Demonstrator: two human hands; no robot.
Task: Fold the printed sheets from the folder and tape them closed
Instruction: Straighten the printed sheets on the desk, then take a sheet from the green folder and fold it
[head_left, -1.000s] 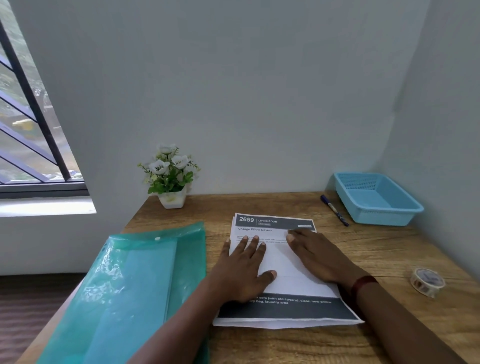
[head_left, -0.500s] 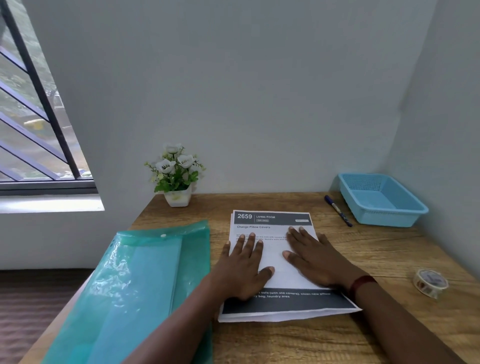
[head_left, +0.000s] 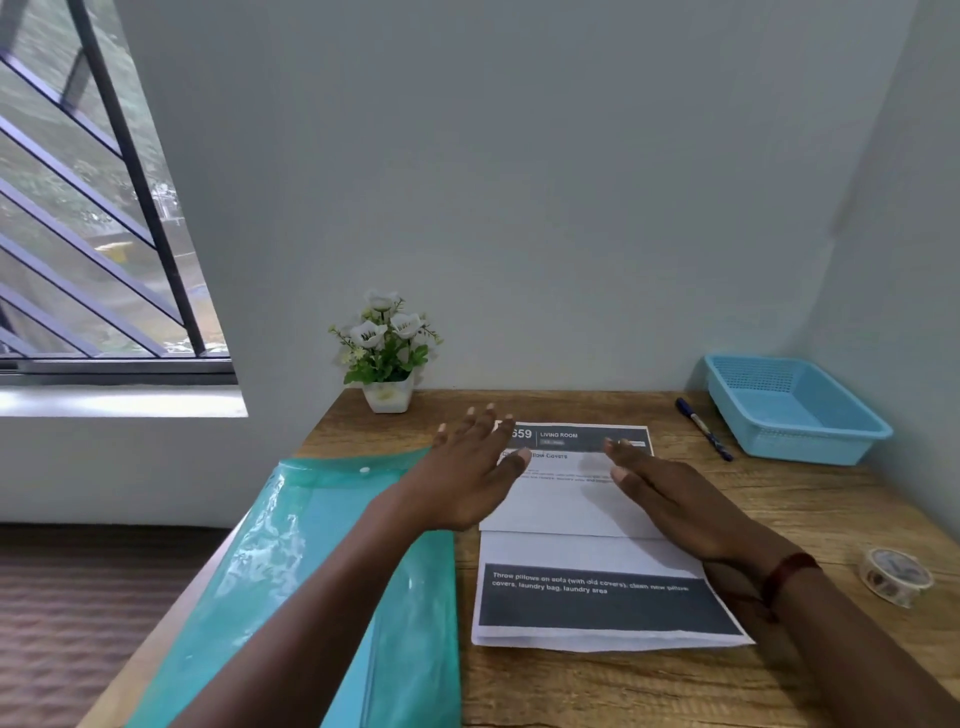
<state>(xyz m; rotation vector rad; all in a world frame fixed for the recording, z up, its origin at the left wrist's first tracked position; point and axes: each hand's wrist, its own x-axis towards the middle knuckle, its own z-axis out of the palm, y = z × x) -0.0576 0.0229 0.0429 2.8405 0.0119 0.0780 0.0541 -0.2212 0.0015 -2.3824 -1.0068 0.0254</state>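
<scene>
Printed sheets lie mid-desk: white paper w/ dark gray bands top & bottom, flat crease across the middle. L hand is over their 11 o'clock corner, fingers spread, gripping nothing. R hand lies flat at 2 o'clock, fingers straight. Glossy teal plastic folder at 9, tape roll at 3.
</scene>
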